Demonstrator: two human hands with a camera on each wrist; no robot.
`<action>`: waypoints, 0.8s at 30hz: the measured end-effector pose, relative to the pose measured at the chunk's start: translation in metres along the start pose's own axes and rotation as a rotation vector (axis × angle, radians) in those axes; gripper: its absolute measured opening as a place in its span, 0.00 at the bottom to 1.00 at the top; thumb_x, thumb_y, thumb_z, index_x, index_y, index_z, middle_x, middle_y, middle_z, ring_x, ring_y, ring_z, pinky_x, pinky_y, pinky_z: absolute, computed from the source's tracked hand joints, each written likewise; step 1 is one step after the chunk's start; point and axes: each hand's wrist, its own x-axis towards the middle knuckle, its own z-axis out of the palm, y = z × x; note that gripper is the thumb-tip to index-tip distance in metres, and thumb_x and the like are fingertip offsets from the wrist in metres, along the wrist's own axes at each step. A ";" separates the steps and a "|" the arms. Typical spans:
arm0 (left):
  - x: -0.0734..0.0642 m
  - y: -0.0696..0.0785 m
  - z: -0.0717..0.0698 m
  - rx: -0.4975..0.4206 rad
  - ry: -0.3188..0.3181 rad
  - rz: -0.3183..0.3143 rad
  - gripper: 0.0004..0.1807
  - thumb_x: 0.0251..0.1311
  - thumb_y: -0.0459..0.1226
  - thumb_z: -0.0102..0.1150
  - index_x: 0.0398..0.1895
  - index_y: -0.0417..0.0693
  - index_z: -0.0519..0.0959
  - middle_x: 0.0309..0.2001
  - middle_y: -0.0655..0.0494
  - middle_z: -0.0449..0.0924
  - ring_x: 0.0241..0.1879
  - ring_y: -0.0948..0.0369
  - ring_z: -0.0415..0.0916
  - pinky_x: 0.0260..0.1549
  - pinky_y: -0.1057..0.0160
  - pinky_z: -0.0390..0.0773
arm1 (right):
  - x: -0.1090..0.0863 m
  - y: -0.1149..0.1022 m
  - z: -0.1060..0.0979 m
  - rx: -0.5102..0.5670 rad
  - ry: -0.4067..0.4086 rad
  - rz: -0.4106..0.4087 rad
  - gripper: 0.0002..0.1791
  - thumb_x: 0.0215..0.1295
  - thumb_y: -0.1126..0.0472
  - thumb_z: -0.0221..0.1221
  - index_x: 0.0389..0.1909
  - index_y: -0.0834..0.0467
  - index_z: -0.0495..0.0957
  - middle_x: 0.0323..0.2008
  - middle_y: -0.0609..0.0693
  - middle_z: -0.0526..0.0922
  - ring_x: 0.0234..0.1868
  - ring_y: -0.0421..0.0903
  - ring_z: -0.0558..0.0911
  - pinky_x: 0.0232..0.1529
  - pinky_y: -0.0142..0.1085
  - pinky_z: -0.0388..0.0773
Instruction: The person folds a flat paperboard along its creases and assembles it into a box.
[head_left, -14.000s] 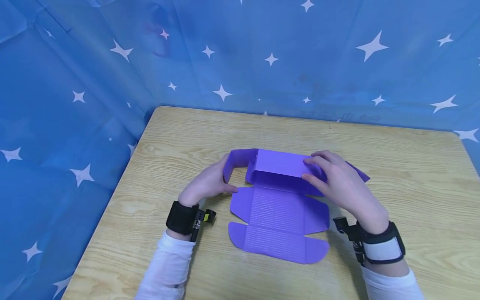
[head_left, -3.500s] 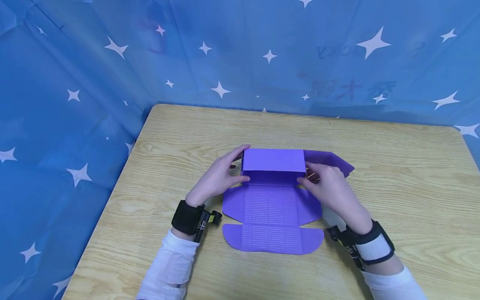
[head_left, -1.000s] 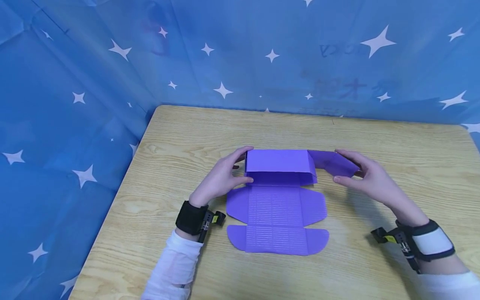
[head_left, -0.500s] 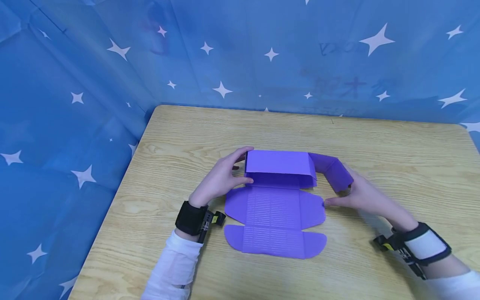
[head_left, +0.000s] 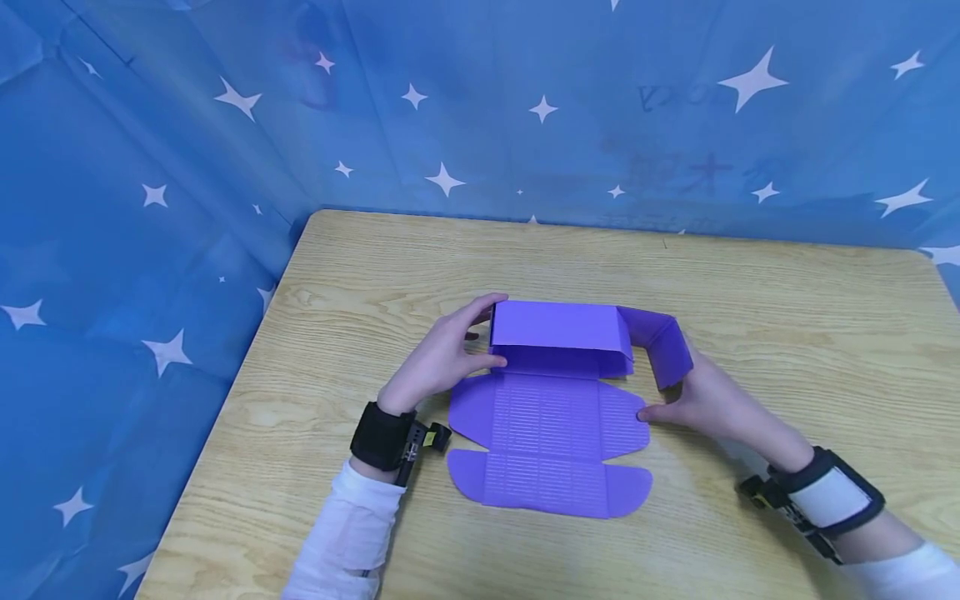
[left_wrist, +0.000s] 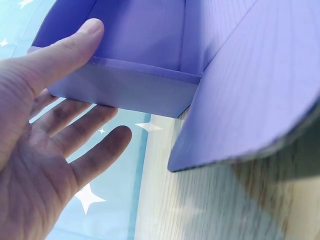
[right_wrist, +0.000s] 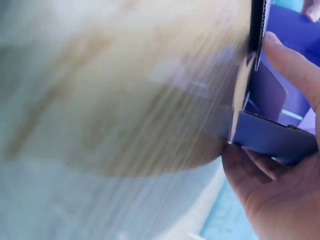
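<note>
A purple cardboard box (head_left: 561, 323), partly folded, lies on the wooden table; its back portion stands up while the ridged lid panel (head_left: 546, 417) lies flat towards me. At the box's left end my left hand (head_left: 444, 354) holds the wall, thumb over its edge and fingers outside, as the left wrist view shows. On the right, a long side flap (head_left: 669, 354) bends forward at a crease. My right hand (head_left: 708, 396) has its fingers behind that flap and its thumb on the lid's right side flap (head_left: 624, 418). Some right fingertips are hidden in the head view.
The wooden table (head_left: 360, 283) extends on all sides of the box. A blue cloth (head_left: 480, 108) with white stars hangs behind and to the left. Rounded lid tabs (head_left: 628, 492) stick out at the front corners.
My right hand has moved left and towards me from the flap's outer end, swinging the right flap forward; its thumb now touches the lid's side flap. The left hand keeps its place.
</note>
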 end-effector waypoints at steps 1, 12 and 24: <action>0.000 0.000 0.000 0.001 -0.001 0.001 0.48 0.60 0.37 0.76 0.82 0.51 0.62 0.73 0.43 0.75 0.70 0.42 0.77 0.69 0.45 0.80 | 0.000 0.000 0.001 -0.004 0.009 -0.007 0.59 0.42 0.62 0.85 0.75 0.61 0.60 0.67 0.65 0.76 0.61 0.60 0.80 0.53 0.26 0.73; 0.000 0.002 0.000 0.000 -0.006 -0.018 0.48 0.60 0.37 0.76 0.82 0.51 0.61 0.73 0.41 0.74 0.69 0.41 0.77 0.68 0.45 0.81 | 0.002 -0.001 0.009 0.015 0.055 -0.066 0.69 0.35 0.69 0.85 0.80 0.58 0.55 0.70 0.59 0.74 0.60 0.49 0.75 0.56 0.14 0.63; 0.000 0.002 -0.001 -0.019 -0.007 -0.022 0.48 0.60 0.37 0.76 0.82 0.52 0.61 0.73 0.42 0.75 0.69 0.41 0.78 0.67 0.44 0.81 | -0.003 -0.009 0.010 0.004 0.026 0.013 0.64 0.39 0.67 0.84 0.77 0.64 0.55 0.70 0.67 0.71 0.67 0.65 0.75 0.68 0.45 0.75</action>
